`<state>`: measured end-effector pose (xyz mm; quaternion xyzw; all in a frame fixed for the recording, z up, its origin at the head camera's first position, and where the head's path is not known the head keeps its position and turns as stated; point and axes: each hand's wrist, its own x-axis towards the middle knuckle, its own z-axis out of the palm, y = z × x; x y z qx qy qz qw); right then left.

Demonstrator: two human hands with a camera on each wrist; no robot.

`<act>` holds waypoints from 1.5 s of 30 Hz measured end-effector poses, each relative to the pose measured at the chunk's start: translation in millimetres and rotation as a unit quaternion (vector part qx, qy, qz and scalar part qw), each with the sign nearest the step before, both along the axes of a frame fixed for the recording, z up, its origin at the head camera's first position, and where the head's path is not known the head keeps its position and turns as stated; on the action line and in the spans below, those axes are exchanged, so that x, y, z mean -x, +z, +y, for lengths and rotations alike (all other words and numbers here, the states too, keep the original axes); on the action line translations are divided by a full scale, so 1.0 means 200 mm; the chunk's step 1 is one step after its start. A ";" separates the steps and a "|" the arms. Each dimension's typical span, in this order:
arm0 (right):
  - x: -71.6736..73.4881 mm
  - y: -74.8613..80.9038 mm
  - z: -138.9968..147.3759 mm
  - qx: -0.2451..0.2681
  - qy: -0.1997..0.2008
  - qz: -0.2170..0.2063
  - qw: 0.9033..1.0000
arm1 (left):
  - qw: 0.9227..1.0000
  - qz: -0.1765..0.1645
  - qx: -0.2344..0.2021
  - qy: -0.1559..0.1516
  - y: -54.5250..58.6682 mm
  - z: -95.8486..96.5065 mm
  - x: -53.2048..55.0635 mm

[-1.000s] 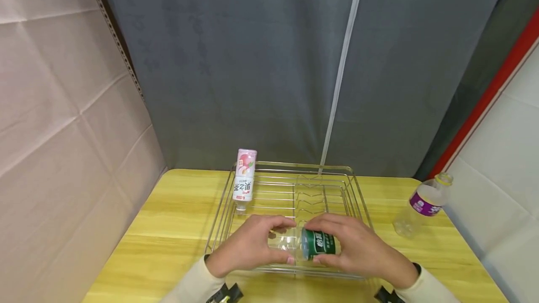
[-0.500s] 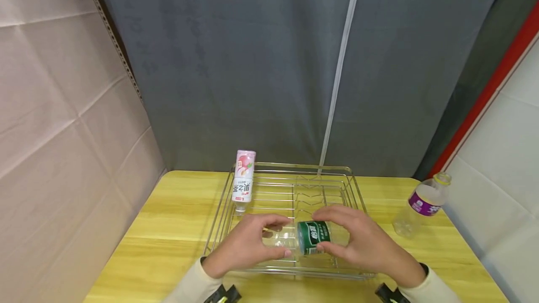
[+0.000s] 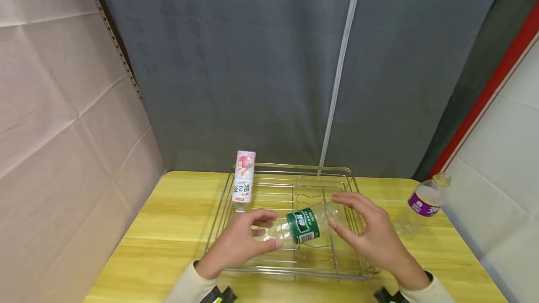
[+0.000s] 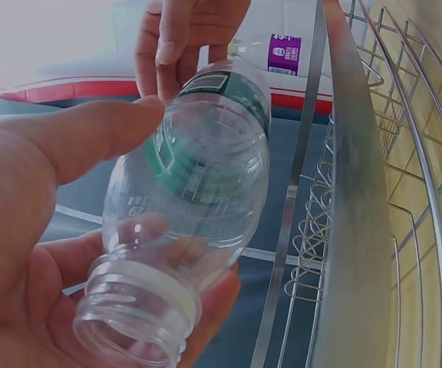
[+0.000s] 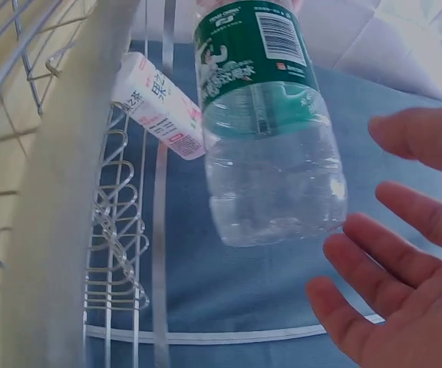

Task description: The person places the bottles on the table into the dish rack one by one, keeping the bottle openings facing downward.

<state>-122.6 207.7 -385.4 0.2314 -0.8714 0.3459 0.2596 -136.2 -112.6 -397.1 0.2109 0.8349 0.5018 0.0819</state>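
Note:
A clear plastic bottle [image 3: 303, 225] with a green label lies sideways over the wire rack [image 3: 269, 272], slightly tilted with its base higher in the head view. My left hand [image 3: 244, 242] grips it round the shoulder, thumb on one side and fingers behind. Its uncapped mouth [image 4: 129, 322] faces that palm in the left wrist view. My right hand [image 3: 368, 233] is at the base end with spread fingers; in the right wrist view the fingertips [image 5: 340, 245] are right beside the base [image 5: 278, 226].
A pink and white bottle [image 3: 243, 176] lies neck toward me on the rack's left side. At the table's right stands a clear bottle with a purple label [image 3: 423, 204]. A grey curtain [image 3: 252, 69] hangs behind the yellow wooden table [image 3: 139, 247].
My right hand has slid right off the green label to the bottle's base and spread its fingers. The left hand has moved slightly left with the bottle, whose base end has swung up.

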 end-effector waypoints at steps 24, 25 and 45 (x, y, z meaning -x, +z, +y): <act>0.05 -0.12 -0.18 0.354 0.014 -0.211 0.911 | 0.995 -0.012 -0.061 0.082 -0.04 0.01 -0.01; 0.05 -0.12 -0.18 0.363 0.012 -0.221 0.905 | 0.994 -0.014 -0.067 0.082 -0.04 0.01 -0.01; 0.02 -0.16 -0.35 0.548 0.046 -0.246 0.798 | 0.992 -0.046 -0.097 0.066 -0.08 0.07 -0.03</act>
